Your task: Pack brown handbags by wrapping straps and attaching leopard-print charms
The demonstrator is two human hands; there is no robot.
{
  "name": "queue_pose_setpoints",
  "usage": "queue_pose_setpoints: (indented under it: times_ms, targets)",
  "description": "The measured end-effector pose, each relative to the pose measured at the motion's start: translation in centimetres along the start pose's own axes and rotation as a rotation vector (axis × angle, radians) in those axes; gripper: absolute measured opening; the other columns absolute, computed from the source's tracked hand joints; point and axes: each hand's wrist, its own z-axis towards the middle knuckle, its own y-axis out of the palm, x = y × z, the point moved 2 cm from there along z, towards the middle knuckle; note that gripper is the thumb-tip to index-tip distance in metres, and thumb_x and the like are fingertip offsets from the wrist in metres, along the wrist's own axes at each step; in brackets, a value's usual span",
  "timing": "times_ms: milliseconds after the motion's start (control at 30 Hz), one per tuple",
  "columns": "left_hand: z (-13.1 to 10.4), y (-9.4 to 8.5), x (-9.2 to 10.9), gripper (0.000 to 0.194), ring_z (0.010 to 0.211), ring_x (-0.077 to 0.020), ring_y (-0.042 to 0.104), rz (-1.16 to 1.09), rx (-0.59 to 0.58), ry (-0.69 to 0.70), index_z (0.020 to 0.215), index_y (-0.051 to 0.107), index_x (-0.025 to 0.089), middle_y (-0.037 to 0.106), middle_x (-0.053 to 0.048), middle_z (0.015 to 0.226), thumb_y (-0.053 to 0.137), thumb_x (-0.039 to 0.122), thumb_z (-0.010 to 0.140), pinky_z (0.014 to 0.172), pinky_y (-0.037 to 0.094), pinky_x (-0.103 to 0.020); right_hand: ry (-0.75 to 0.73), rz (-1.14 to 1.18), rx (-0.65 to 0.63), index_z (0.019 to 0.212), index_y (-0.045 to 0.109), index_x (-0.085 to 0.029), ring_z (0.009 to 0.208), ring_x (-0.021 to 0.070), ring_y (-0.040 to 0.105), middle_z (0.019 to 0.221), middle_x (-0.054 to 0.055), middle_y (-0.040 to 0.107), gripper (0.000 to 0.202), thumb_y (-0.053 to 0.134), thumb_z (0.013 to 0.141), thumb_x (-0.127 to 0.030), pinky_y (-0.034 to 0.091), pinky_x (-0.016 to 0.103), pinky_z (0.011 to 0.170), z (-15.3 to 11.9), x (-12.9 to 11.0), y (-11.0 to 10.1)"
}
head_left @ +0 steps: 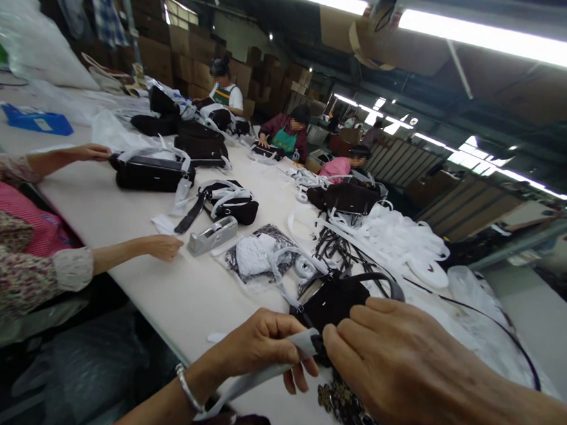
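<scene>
A strap with a pale grey wrapping [306, 342] runs through the fingers of my left hand [259, 343], which is closed around it near its end. My right hand [399, 363] is closed in a fist at the dark end that sticks out of the wrapping. What its fingers grip is mostly hidden. Just beyond my hands lies a black handbag [333, 300] with a dark curved handle. Below my right hand is a heap of small dark and brass-coloured metal pieces [348, 405].
A silver tape dispenser [212, 235] stands ahead, beside a plastic-wrapped packet [261, 256]. Black bags [148, 172] and a heap of white strips [403, 237] cover parts of the table [161, 288]. A co-worker's hands [164, 247] reach in from the left; other people sit across.
</scene>
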Motion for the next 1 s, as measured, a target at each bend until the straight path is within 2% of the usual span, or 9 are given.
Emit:
queue_pose_setpoints:
  times_ms: [100,200,267,367,467,600,733,833,1000]
  targets:
    - [0.3,0.2,0.0,0.026,0.064,-0.0162,0.070,0.036,0.032,0.004,0.093,0.072,0.010,0.075,-0.009,0.078,0.075,0.032,0.079,0.060,0.057,-0.023,-0.003,0.011,-0.055,0.071,0.055,-0.019,0.049,0.0135,0.041,0.063,-0.001,0.058,0.019,0.059,0.072,-0.001,0.022,0.030,0.051,0.4,0.5,0.4]
    - [0.5,0.6,0.4,0.016,0.066,-0.0146,0.070,0.277,0.117,0.055,0.092,0.074,0.012,0.076,-0.007,0.077,0.073,0.024,0.081,0.064,0.056,-0.022,0.098,0.122,-0.212,0.072,0.059,-0.020,0.049,0.0122,0.043,0.061,-0.001,0.059,0.013,0.062,0.076,-0.008,0.021,0.029,0.051,0.7,2.0,1.7]
    - [0.5,0.5,0.6,0.015,0.071,-0.0143,0.071,0.566,0.176,0.190,0.095,0.075,0.015,0.077,-0.006,0.081,0.073,0.022,0.082,0.068,0.055,-0.021,0.239,0.233,-0.283,0.071,0.062,-0.020,0.051,0.0110,0.045,0.061,-0.001,0.061,0.011,0.063,0.080,-0.015,0.022,0.027,0.051,0.7,3.3,2.3]
    - [0.2,0.3,0.6,0.029,0.087,-0.0149,0.072,0.965,0.278,0.532,0.114,0.071,0.018,0.077,-0.006,0.099,0.070,0.020,0.085,0.081,0.054,-0.020,0.398,0.475,-0.324,0.076,0.068,-0.021,0.054,0.0090,0.049,0.062,-0.003,0.062,0.012,0.061,0.085,-0.024,0.027,0.023,0.051,0.7,4.8,2.5]
    - [-0.1,0.0,0.4,0.038,0.093,-0.0156,0.072,1.098,0.352,0.707,0.124,0.065,0.020,0.076,-0.007,0.105,0.068,0.018,0.086,0.088,0.053,-0.022,0.399,0.617,-0.328,0.083,0.071,-0.022,0.056,0.0081,0.051,0.065,-0.004,0.064,0.017,0.055,0.089,-0.022,0.032,0.021,0.054,0.8,5.2,2.7]
    - [0.1,-0.2,0.2,0.027,0.078,-0.0159,0.071,0.825,0.346,0.399,0.111,0.072,0.020,0.077,-0.005,0.089,0.071,0.023,0.084,0.076,0.056,-0.024,0.337,0.467,-0.286,0.081,0.070,-0.020,0.067,0.0121,0.058,0.073,0.001,0.068,0.017,0.055,0.090,-0.023,0.035,0.024,0.062,1.3,4.7,3.4]
    - [0.3,-0.4,0.0,0.025,0.051,-0.0096,0.060,0.256,0.157,0.058,0.098,0.072,0.012,0.076,-0.009,0.081,0.073,0.027,0.078,0.048,0.048,-0.019,0.366,0.452,-0.331,0.078,0.072,-0.022,0.058,0.0114,0.054,0.065,-0.001,0.066,0.019,0.066,0.085,-0.039,0.030,0.024,0.054,1.3,5.9,3.2]
    - [0.2,-0.8,0.0,0.035,0.049,-0.0066,0.056,0.103,0.078,0.023,0.099,0.070,0.010,0.076,-0.015,0.094,0.076,0.035,0.075,0.045,0.044,-0.016,0.413,0.586,-0.384,0.080,0.072,-0.024,0.056,0.0093,0.052,0.066,-0.004,0.066,0.016,0.065,0.084,-0.038,0.031,0.022,0.051,0.7,7.6,2.4]
    - [0.5,0.1,1.1,0.030,0.051,-0.0064,0.057,0.264,0.149,0.071,0.094,0.072,0.011,0.075,-0.010,0.086,0.072,0.037,0.080,0.050,0.045,-0.017,0.426,0.446,-0.303,0.075,0.069,-0.023,0.055,0.0092,0.049,0.063,-0.004,0.064,0.016,0.060,0.085,-0.031,0.029,0.023,0.053,1.0,7.2,2.2]
